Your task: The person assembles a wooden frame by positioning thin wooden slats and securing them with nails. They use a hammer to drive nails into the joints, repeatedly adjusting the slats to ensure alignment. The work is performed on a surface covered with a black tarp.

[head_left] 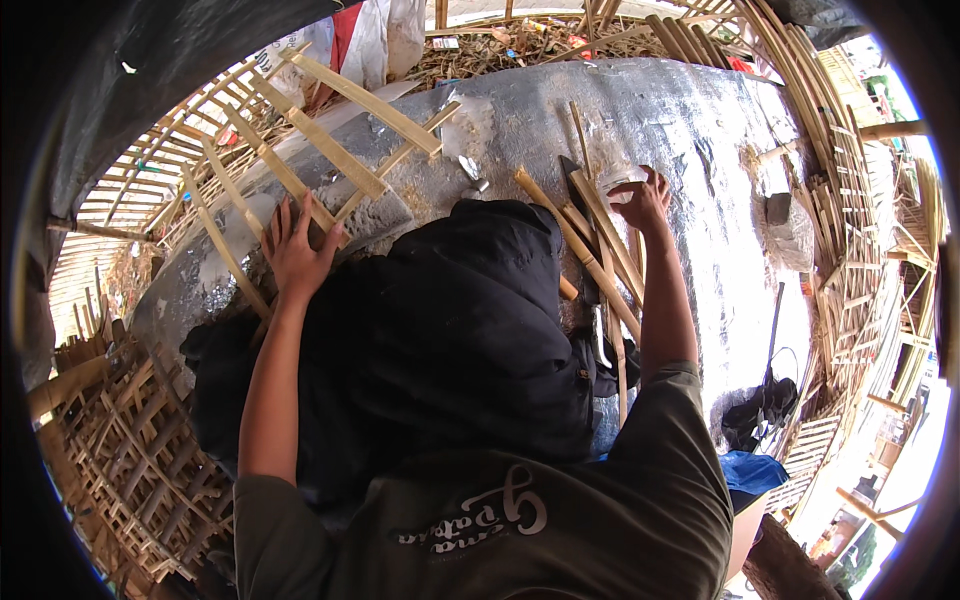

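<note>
Pale bamboo slats (320,127) with a crosspiece form a loose lattice on the left. My left hand (298,250) lies on the lattice's near end, its fingers spread and resting on a slat. On the right, my right hand (645,203) has its fingers curled at a small clear plastic container (622,180). What is inside the container is too small to tell. Beside that hand lies a bundle of bamboo sticks and strips (590,245), with a dark blade-like tool (572,172) partly among them. My crossed or folded legs are under dark cloth (450,300).
A grey, shiny sheet (715,150) covers the ground. A grey block (790,230) stands at right, near stacked bamboo strips (835,220). Woven lattice panels (130,460) are piled at lower left. A dark bundle with a cord (760,410) lies at lower right. Shavings (490,55) lie beyond the sheet.
</note>
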The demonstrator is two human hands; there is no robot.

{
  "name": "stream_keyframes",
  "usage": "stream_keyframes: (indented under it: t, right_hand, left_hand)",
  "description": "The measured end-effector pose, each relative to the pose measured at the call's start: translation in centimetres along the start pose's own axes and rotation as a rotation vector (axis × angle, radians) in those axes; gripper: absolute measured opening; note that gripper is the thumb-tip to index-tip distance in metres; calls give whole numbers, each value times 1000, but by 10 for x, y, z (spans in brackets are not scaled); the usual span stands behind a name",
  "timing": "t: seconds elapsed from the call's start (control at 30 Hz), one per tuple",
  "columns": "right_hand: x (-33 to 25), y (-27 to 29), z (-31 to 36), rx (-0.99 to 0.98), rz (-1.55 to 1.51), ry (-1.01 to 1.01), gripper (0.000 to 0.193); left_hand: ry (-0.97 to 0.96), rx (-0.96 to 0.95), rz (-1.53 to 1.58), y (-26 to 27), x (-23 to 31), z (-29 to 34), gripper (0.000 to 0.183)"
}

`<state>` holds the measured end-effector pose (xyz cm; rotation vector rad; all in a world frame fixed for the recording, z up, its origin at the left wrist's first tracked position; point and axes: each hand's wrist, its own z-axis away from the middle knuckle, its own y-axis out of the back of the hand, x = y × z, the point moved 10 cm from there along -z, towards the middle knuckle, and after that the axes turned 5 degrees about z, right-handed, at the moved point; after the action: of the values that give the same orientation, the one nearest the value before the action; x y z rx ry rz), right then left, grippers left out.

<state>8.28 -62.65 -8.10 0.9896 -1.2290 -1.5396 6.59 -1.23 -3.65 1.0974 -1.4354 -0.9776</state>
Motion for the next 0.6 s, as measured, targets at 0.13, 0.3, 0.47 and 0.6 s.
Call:
stream_keyframes:
  t: [0.13, 0.3, 0.47, 0.6]
  right_hand:
    - [-1, 5, 0, 97, 16, 4, 31]
    - [1, 2, 3, 137, -3, -2, 24]
    - [-1, 1, 2, 201, -15, 43, 21]
    - [2, -4, 0, 191, 19, 5, 26]
  left_hand:
    - [-17, 11, 5, 1, 3, -1, 76]
    - [-16, 11, 14, 0, 1, 0, 77]
    - [-7, 1, 17, -1, 0, 0, 78]
    - [2, -8, 23, -1, 1, 0, 79]
